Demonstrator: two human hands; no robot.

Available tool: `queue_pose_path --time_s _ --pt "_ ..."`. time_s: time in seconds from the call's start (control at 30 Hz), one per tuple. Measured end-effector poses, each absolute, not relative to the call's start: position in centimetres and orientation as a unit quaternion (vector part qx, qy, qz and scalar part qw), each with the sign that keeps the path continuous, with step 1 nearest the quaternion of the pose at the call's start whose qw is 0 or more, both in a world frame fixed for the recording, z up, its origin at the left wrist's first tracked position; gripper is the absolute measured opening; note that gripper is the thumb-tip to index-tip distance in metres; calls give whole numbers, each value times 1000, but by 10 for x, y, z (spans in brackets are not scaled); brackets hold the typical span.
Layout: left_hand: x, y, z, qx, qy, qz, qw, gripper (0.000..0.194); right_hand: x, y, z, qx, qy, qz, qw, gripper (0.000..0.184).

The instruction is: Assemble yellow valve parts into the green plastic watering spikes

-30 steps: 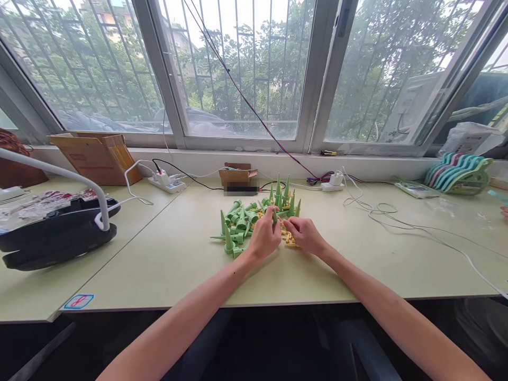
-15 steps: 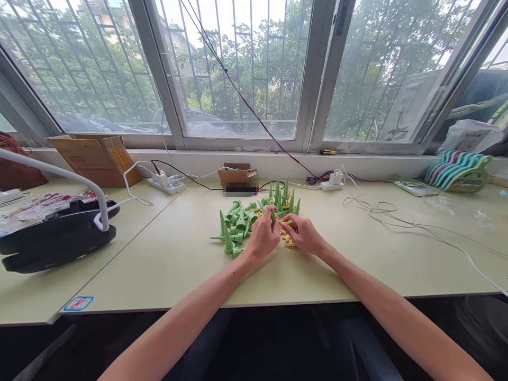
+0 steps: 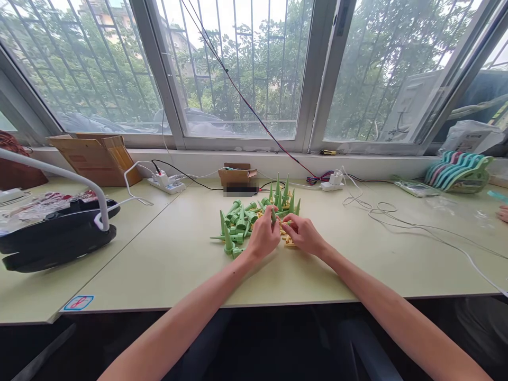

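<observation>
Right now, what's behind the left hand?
Beyond the left hand: upright green cones, plus a few yellow parts showing past the fingers. Whatever sits directly behind the palm is covered; can't tell.

both forearms (image 3: 214,286) slant inward over the near edge of the counter (image 3: 159,275), the left hand (image 3: 265,233) curled closed, the right hand (image 3: 305,233) just beside it, fingers bent toward the left.

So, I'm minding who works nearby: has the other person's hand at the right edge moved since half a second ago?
Yes, leftward: the other person's hand, out of view then, now shows right of the unmoved hangers.
</observation>
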State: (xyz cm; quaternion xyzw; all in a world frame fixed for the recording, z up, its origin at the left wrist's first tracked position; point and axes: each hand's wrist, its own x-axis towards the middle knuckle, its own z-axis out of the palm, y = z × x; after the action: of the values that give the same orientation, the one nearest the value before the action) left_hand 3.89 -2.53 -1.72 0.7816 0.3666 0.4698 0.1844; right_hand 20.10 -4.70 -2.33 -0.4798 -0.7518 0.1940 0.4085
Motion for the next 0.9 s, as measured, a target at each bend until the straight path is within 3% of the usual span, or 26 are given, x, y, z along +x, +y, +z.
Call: queue_pose_path --time_s 0.27,0.57,0.8,0.9 --pt "39 -25 -19 782 360 474 183 26 202 -43 -26 -484 -753 181 407 39" --pt "38 -26 -16 780 368 469 190 26 201 -48 -24 -482 -750 205 404 27" --pt "39 -26 -18 783 365 466 189 27 203 -43 -27 -482 -755 177 407 44" --pt "39 -26 -17 782 364 470 190 26 202 -44 -26 -489 -748 186 410 41"
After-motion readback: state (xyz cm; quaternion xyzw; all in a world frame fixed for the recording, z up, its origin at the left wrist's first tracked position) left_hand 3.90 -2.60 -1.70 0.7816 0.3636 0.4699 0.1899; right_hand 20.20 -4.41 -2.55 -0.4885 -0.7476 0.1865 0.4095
